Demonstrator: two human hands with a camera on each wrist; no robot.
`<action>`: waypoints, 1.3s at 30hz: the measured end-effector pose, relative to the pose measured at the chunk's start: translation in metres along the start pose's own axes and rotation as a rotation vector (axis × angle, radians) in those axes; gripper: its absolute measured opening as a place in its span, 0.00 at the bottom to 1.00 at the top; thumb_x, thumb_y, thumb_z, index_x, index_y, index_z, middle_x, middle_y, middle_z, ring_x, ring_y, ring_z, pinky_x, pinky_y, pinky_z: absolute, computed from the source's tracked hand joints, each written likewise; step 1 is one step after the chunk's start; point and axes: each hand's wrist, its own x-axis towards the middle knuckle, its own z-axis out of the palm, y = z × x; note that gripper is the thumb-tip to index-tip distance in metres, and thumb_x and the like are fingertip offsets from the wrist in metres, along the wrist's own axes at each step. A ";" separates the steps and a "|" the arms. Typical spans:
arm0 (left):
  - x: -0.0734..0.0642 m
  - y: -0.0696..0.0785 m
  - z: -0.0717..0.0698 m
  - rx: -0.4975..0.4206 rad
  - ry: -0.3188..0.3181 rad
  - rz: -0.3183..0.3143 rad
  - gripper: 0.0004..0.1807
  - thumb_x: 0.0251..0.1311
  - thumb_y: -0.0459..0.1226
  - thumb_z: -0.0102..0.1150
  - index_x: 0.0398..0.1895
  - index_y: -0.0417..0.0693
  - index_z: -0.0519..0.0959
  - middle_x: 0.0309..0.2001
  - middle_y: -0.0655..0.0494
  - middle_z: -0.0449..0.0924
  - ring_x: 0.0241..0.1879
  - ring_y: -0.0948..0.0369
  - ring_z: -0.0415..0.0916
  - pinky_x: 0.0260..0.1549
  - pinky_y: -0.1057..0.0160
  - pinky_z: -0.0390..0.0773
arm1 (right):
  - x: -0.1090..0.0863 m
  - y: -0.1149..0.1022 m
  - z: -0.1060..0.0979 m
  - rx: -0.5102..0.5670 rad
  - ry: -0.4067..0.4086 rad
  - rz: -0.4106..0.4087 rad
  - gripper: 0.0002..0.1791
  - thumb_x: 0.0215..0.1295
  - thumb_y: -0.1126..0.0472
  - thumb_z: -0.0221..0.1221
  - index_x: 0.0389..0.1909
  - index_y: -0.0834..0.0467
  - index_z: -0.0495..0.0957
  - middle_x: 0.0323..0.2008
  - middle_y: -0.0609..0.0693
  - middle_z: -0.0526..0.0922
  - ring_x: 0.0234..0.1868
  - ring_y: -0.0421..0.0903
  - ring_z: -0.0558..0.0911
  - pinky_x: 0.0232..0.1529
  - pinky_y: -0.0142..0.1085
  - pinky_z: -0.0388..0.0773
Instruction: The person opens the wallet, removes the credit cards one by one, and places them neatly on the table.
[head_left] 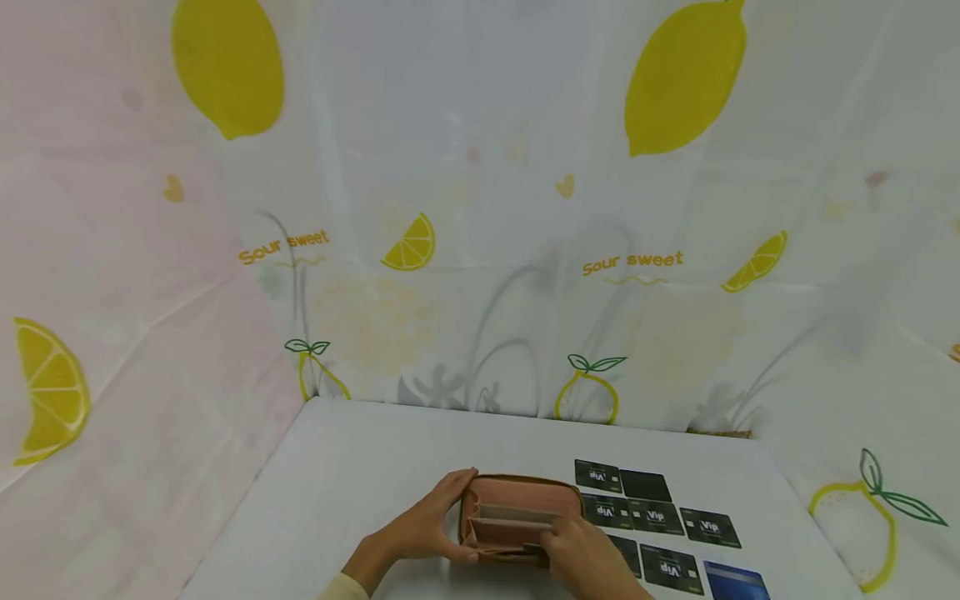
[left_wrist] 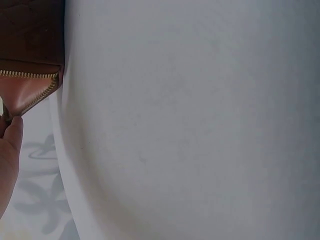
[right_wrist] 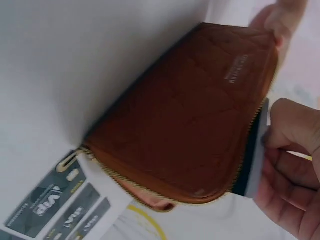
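A brown quilted zip wallet (head_left: 525, 493) is held unzipped above the white table, its pink lining and divider pockets showing. My left hand (head_left: 429, 527) grips its left end, thumb at the near edge and fingers at the far corner. In the left wrist view, a fingertip (left_wrist: 16, 131) meets the corner by the gold zip teeth. My right hand (head_left: 588, 554) is at the near right side. The right wrist view shows it pinching a dark card (right_wrist: 254, 150) between thumb and fingers, the card partly inside the wallet (right_wrist: 175, 110) and partly past the zipped edge.
Right of the wallet lie several black cards marked Vip (head_left: 657, 517), laid out in rows. A blue card (head_left: 736, 582) lies at the near right. Behind the white table (head_left: 360, 450) hangs a lemon-printed curtain (head_left: 480, 333), which also runs along both sides.
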 end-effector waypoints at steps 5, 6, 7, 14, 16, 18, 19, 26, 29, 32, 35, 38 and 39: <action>0.000 -0.002 0.000 -0.015 0.006 -0.006 0.62 0.48 0.58 0.72 0.79 0.54 0.43 0.74 0.54 0.47 0.73 0.48 0.49 0.64 0.40 0.62 | -0.006 0.005 0.001 0.080 0.083 0.012 0.10 0.47 0.67 0.71 0.30 0.54 0.82 0.28 0.43 0.73 0.27 0.36 0.74 0.27 0.29 0.75; 0.001 -0.002 0.000 -0.015 0.006 -0.008 0.62 0.48 0.58 0.72 0.79 0.54 0.43 0.74 0.54 0.47 0.73 0.49 0.49 0.64 0.40 0.62 | -0.009 0.007 0.002 0.128 0.091 0.019 0.10 0.48 0.68 0.71 0.31 0.54 0.82 0.29 0.43 0.74 0.29 0.36 0.74 0.28 0.29 0.75; 0.001 -0.002 0.000 -0.014 0.004 -0.008 0.62 0.48 0.59 0.72 0.79 0.54 0.43 0.74 0.54 0.47 0.73 0.49 0.49 0.64 0.41 0.62 | -0.011 0.010 0.002 0.177 0.098 0.021 0.10 0.49 0.68 0.71 0.31 0.54 0.82 0.30 0.42 0.74 0.30 0.35 0.74 0.28 0.28 0.75; 0.002 -0.002 0.002 0.009 0.007 0.004 0.62 0.47 0.60 0.72 0.79 0.53 0.43 0.74 0.53 0.48 0.72 0.48 0.50 0.64 0.41 0.62 | -0.027 0.036 0.000 0.564 0.039 0.073 0.10 0.53 0.71 0.68 0.33 0.53 0.83 0.32 0.40 0.80 0.30 0.31 0.75 0.26 0.27 0.75; 0.002 -0.003 0.002 0.016 0.008 0.000 0.62 0.47 0.60 0.71 0.79 0.54 0.43 0.74 0.54 0.48 0.72 0.49 0.50 0.63 0.41 0.62 | -0.031 0.042 0.002 0.618 0.045 0.077 0.10 0.53 0.71 0.68 0.33 0.54 0.84 0.32 0.40 0.81 0.30 0.30 0.75 0.25 0.26 0.76; 0.002 -0.004 0.001 0.016 0.009 -0.005 0.63 0.47 0.60 0.71 0.79 0.54 0.43 0.74 0.55 0.48 0.72 0.49 0.50 0.63 0.41 0.62 | -0.035 0.046 0.005 0.669 0.068 0.075 0.09 0.54 0.71 0.68 0.33 0.54 0.84 0.31 0.40 0.82 0.29 0.29 0.75 0.25 0.26 0.76; 0.002 -0.004 0.001 0.010 0.009 -0.005 0.63 0.47 0.60 0.71 0.79 0.53 0.43 0.74 0.55 0.48 0.72 0.50 0.50 0.64 0.41 0.62 | -0.037 0.047 0.008 0.688 0.093 0.066 0.09 0.55 0.71 0.67 0.34 0.55 0.84 0.31 0.41 0.82 0.29 0.29 0.76 0.26 0.26 0.77; 0.002 -0.002 0.000 -0.013 0.005 -0.005 0.63 0.48 0.60 0.71 0.79 0.53 0.42 0.74 0.55 0.47 0.72 0.50 0.50 0.64 0.41 0.61 | -0.048 0.050 0.027 0.744 0.271 0.103 0.11 0.54 0.71 0.69 0.37 0.54 0.87 0.34 0.42 0.85 0.33 0.33 0.81 0.29 0.29 0.80; 0.002 -0.002 0.000 -0.015 0.005 -0.015 0.62 0.48 0.60 0.71 0.79 0.53 0.43 0.74 0.55 0.47 0.72 0.50 0.50 0.64 0.40 0.61 | -0.050 0.045 0.037 0.725 0.363 0.201 0.15 0.50 0.73 0.70 0.36 0.52 0.88 0.34 0.39 0.85 0.34 0.34 0.82 0.29 0.30 0.80; 0.002 -0.003 -0.001 -0.028 0.003 -0.021 0.62 0.48 0.60 0.71 0.79 0.52 0.43 0.74 0.55 0.47 0.73 0.50 0.49 0.64 0.40 0.61 | -0.050 0.039 0.047 0.689 0.495 0.252 0.19 0.44 0.77 0.71 0.34 0.51 0.88 0.33 0.37 0.83 0.32 0.34 0.82 0.29 0.26 0.78; 0.003 -0.003 -0.001 -0.038 -0.001 -0.020 0.62 0.48 0.59 0.71 0.79 0.53 0.43 0.74 0.55 0.47 0.73 0.50 0.49 0.64 0.40 0.61 | -0.048 0.033 0.048 0.709 0.606 0.306 0.21 0.41 0.80 0.71 0.33 0.54 0.88 0.32 0.40 0.85 0.32 0.35 0.83 0.29 0.24 0.79; 0.003 -0.003 -0.001 -0.028 -0.003 -0.017 0.62 0.49 0.57 0.72 0.79 0.53 0.42 0.74 0.55 0.47 0.73 0.50 0.49 0.63 0.40 0.62 | -0.046 0.031 0.038 0.788 0.680 0.421 0.20 0.43 0.82 0.69 0.34 0.56 0.89 0.34 0.45 0.86 0.35 0.37 0.84 0.31 0.28 0.81; 0.003 -0.003 -0.002 -0.027 -0.003 -0.016 0.62 0.49 0.57 0.72 0.79 0.53 0.42 0.75 0.55 0.47 0.73 0.50 0.49 0.63 0.40 0.62 | -0.045 0.032 0.034 0.815 0.692 0.459 0.20 0.44 0.82 0.68 0.34 0.56 0.89 0.35 0.47 0.87 0.36 0.39 0.85 0.32 0.29 0.82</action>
